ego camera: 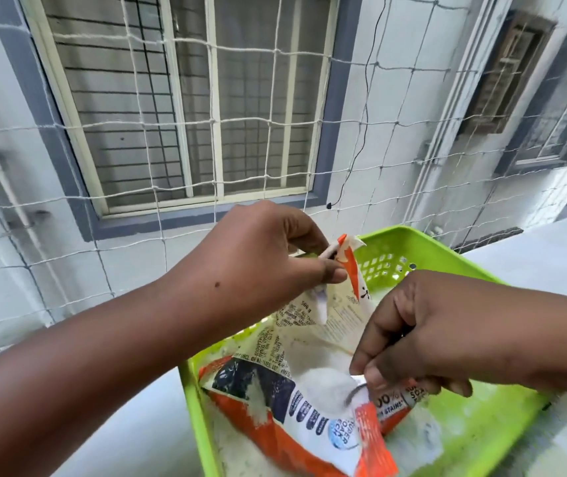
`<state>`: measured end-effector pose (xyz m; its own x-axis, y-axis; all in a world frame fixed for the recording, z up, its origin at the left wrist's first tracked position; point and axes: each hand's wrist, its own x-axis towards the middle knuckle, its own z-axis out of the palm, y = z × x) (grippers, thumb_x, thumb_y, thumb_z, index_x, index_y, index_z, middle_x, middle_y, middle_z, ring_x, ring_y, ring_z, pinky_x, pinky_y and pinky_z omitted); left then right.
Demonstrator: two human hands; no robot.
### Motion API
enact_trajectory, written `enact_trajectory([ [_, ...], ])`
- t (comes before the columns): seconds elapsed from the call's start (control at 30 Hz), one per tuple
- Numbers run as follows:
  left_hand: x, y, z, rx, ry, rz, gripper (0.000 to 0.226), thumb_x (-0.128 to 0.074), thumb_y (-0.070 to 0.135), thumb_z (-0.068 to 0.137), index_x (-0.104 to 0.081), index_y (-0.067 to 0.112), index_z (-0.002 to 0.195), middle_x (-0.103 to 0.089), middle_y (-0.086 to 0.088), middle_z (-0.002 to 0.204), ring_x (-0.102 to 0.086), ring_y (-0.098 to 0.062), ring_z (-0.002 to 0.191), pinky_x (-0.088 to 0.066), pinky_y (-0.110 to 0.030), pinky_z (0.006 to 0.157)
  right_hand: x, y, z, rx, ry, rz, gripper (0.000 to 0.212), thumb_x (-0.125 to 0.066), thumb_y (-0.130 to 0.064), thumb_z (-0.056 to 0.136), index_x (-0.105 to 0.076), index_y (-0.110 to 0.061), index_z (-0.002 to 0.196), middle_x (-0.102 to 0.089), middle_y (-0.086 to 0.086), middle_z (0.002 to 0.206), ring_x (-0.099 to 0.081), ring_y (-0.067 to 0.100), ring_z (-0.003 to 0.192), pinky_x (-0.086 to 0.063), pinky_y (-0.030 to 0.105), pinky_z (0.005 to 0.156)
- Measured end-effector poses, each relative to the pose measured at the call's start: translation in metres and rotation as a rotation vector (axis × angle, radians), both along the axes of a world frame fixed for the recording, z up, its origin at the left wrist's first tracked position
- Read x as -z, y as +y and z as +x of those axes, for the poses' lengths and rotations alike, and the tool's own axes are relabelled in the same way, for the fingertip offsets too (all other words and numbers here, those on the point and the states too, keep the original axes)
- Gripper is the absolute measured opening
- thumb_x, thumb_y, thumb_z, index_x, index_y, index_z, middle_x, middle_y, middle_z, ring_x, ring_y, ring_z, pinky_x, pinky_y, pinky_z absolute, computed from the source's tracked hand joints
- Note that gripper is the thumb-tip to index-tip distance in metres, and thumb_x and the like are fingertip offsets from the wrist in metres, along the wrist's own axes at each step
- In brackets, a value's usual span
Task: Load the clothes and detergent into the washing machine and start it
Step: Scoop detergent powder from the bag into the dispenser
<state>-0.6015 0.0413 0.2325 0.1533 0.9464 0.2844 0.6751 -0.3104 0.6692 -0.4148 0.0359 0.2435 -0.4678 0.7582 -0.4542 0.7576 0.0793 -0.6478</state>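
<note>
Detergent packet (296,390), orange and white, sits in a green plastic basket (423,249) on a pale ledge, its torn mouth pulled wide, likely so the white powder (323,380) inside can be reached. The left hand (268,249) pinches the upper flap and lifts it; the right hand (423,339) pinches the lower edge, fingers curled. Powder dusts the basket floor. Rope netting (158,187) hangs beyond.

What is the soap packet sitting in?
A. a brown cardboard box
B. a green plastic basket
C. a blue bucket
B. The orange and white detergent powder packet lies inside the lime-green plastic basket, whose slotted walls rise around it.
</note>
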Motion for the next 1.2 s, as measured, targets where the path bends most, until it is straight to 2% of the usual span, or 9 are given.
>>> enact_trajectory([
  [0.07, 0.000, 0.000, 0.001, 0.011, -0.023, -0.010, 0.026, -0.080, 0.048, 0.066, -0.075, 0.031, 0.085, -0.073, 0.018, 0.084, -0.066, 0.005, 0.084, -0.055, -0.029, 0.080, -0.001, -0.002, 0.002, 0.020, 0.014, 0.017, 0.009, -0.073, -0.007, 0.076, -0.078, -0.013, 0.079, -0.070, 0.026, 0.079, -0.043, 0.012, 0.041, -0.033, 0.018, 0.035],
  [0.13, 0.000, 0.000, 0.001, 0.019, -0.050, -0.022, 0.027, -0.081, 0.046, 0.065, -0.074, 0.033, 0.088, -0.073, 0.017, 0.086, -0.066, 0.004, 0.087, -0.055, -0.029, 0.083, -0.002, -0.002, 0.004, 0.040, 0.026, 0.023, 0.008, -0.072, -0.004, 0.075, -0.078, -0.009, 0.079, -0.067, 0.025, 0.066, -0.042, 0.010, 0.038, -0.032, 0.017, 0.034],
  [0.23, 0.001, 0.000, 0.001, 0.059, -0.103, -0.041, 0.026, -0.083, 0.042, 0.066, -0.072, 0.038, 0.090, -0.073, 0.015, 0.088, -0.068, 0.000, 0.087, -0.057, -0.034, 0.083, -0.006, -0.007, 0.006, 0.087, 0.024, 0.015, 0.009, -0.070, -0.001, 0.078, -0.077, -0.005, 0.079, -0.058, 0.004, 0.047, -0.042, 0.007, 0.034, -0.032, 0.017, 0.033],
  [0.37, 0.000, 0.000, -0.001, 0.118, -0.149, -0.040, 0.028, -0.081, 0.029, 0.073, -0.069, 0.047, 0.089, -0.073, 0.013, 0.085, -0.070, -0.001, 0.079, -0.059, -0.040, 0.080, -0.010, -0.016, 0.004, 0.137, 0.037, 0.016, 0.013, -0.067, 0.000, 0.082, -0.077, -0.007, 0.081, -0.061, 0.011, 0.061, -0.042, 0.009, 0.040, -0.031, 0.016, 0.033],
  [0.47, -0.003, 0.002, -0.004, 0.134, -0.154, -0.038, 0.037, -0.080, 0.023, 0.075, -0.068, 0.047, 0.101, -0.074, 0.011, 0.085, -0.071, -0.004, 0.078, -0.057, -0.039, 0.084, -0.016, -0.019, 0.002, 0.180, 0.047, 0.035, 0.013, -0.065, 0.001, 0.084, -0.076, -0.005, 0.086, -0.062, 0.000, 0.053, -0.041, 0.006, 0.039, -0.029, 0.015, 0.034],
  [0.63, -0.008, 0.001, -0.005, 0.162, -0.199, -0.060, 0.033, -0.080, 0.021, 0.075, -0.071, 0.035, 0.104, -0.075, 0.011, 0.080, -0.068, 0.001, 0.071, -0.052, -0.021, 0.074, -0.030, -0.029, 0.004, 0.267, 0.038, 0.095, 0.013, -0.065, 0.000, 0.084, -0.075, -0.008, 0.082, -0.065, 0.000, 0.059, -0.040, 0.008, 0.042, -0.026, 0.015, 0.036],
  [0.73, -0.011, -0.003, -0.005, 0.155, -0.234, -0.091, 0.031, -0.079, 0.020, 0.076, -0.073, 0.029, 0.104, -0.076, 0.006, 0.082, -0.071, -0.007, 0.078, -0.054, -0.025, 0.078, -0.035, -0.039, 0.009, 0.310, 0.050, 0.128, 0.013, -0.067, -0.002, 0.083, -0.075, -0.011, 0.078, -0.065, 0.001, 0.061, -0.040, 0.009, 0.044, -0.026, 0.016, 0.038],
  [1.03, -0.018, -0.010, 0.003, 0.033, -0.019, 0.014, 0.024, -0.081, 0.030, 0.073, -0.072, 0.034, 0.095, -0.075, 0.010, 0.078, -0.069, -0.005, 0.072, -0.054, -0.030, 0.076, -0.027, -0.031, 0.020, 0.332, 0.113, 0.130, 0.010, -0.066, -0.001, 0.084, -0.075, -0.003, 0.089, -0.065, 0.001, 0.061, -0.040, 0.007, 0.041, -0.027, 0.015, 0.038],
  [1.2, -0.035, -0.014, 0.022, -0.030, 0.055, 0.050, 0.016, -0.081, 0.027, 0.072, -0.070, 0.036, 0.079, -0.074, 0.013, 0.072, -0.064, 0.005, 0.062, -0.051, -0.020, 0.072, -0.036, -0.033, 0.053, 0.277, 0.167, 0.125, 0.015, -0.063, -0.001, 0.086, -0.073, 0.000, 0.098, -0.064, 0.002, 0.066, -0.039, 0.007, 0.044, -0.026, 0.015, 0.038],
])
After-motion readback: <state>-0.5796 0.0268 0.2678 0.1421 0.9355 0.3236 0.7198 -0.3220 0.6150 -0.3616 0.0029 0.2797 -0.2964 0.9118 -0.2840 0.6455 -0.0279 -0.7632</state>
